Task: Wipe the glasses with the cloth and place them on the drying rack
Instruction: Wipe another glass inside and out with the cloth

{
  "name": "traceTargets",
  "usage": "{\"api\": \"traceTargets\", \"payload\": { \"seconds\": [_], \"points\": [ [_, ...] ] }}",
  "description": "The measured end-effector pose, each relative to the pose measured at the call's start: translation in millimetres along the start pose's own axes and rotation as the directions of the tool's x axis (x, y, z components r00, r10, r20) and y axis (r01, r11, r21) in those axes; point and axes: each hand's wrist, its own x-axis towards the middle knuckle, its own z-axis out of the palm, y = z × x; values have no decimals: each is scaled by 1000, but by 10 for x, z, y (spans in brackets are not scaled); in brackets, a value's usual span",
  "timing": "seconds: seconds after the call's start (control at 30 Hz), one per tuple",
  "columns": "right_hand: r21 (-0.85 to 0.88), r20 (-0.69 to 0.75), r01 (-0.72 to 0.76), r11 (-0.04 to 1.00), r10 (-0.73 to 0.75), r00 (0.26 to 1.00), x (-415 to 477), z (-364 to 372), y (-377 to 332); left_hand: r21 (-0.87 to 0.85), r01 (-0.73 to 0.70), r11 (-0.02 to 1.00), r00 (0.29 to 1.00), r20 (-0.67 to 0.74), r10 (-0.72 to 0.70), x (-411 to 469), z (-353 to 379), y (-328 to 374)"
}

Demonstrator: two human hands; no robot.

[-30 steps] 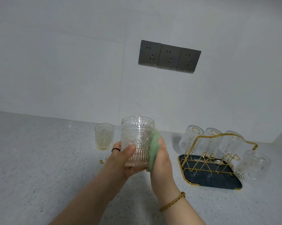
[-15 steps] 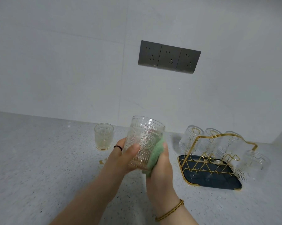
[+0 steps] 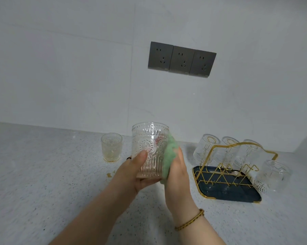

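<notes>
My left hand [image 3: 133,171] grips an embossed clear glass [image 3: 149,145] from below and the left, holding it upright above the counter. My right hand [image 3: 178,171] holds a green cloth [image 3: 168,157] pressed against the glass's right side. A second glass [image 3: 111,147] with yellowish residue stands on the counter to the left. At the right, a gold wire drying rack [image 3: 225,167] on a dark tray [image 3: 237,193] carries several upturned glasses [image 3: 206,149].
The speckled grey counter [image 3: 43,183] meets a white wall with three dark sockets [image 3: 181,59]. Small yellowish spill marks [image 3: 110,174] lie near the second glass. A wall corner juts in at the far right.
The glass tilted right half a second ago and now stands upright again. The cloth has slid up along its right side.
</notes>
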Motion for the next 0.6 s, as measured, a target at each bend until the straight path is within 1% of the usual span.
{"api": "traceTargets", "payload": {
  "seconds": [0.03,0.07,0.1,0.13,0.17,0.2,0.23,0.27,0.3,0.33,0.37,0.4,0.43,0.47,0.5,0.6],
  "points": [
    [22,1,-18,1000,18,1000,8,-18,-11,-2,6,1000,1000,-5,-6,6,-1,-1],
    [-13,2,6,1000,-6,1000,-8,-13,-4,-3,17,1000,1000,12,-17,9,-2,5],
    [-108,17,72,992,-70,997,-41,15,13,-8,28,1000,999,23,-27,8,-32,12],
    [-235,44,182,955,-177,983,-83,66,30,-4,36,999,999,38,-35,17,-48,11],
    [-366,98,314,876,-299,949,-114,107,59,8,39,999,998,45,-40,17,-79,-7],
    [-468,164,417,779,-387,907,-129,116,109,20,44,999,999,21,-45,18,-79,2],
    [-511,204,470,719,-430,880,-120,108,136,27,45,999,999,-7,-45,19,-101,3],
    [-503,203,473,724,-433,878,-93,85,144,1,43,999,999,15,-43,23,-115,3],
    [-457,168,419,784,-387,907,-62,69,121,-14,44,999,998,52,-43,20,-118,-5],
    [-368,117,323,872,-301,946,-26,53,84,8,35,999,997,64,-36,5,-108,-5],
    [-244,81,197,949,-183,980,9,30,65,30,28,999,999,40,-30,-2,-107,-20],
    [-129,75,69,989,-59,995,44,0,65,43,16,999,1000,21,-17,-7,-97,-30],
    [-49,70,-9,999,12,997,43,-12,46,59,7,998,1000,2,-8,-9,-116,-42],
    [-32,74,-3,999,5,997,7,-13,30,79,3,997,1000,5,-3,-8,-104,-38],
    [-63,78,51,997,-46,996,-40,-1,24,107,-13,994,1000,4,13,-10,-117,-35],
    [-214,113,203,956,-182,977,-139,89,53,140,-43,989,999,23,40,-11,-113,53]
  ]
}}
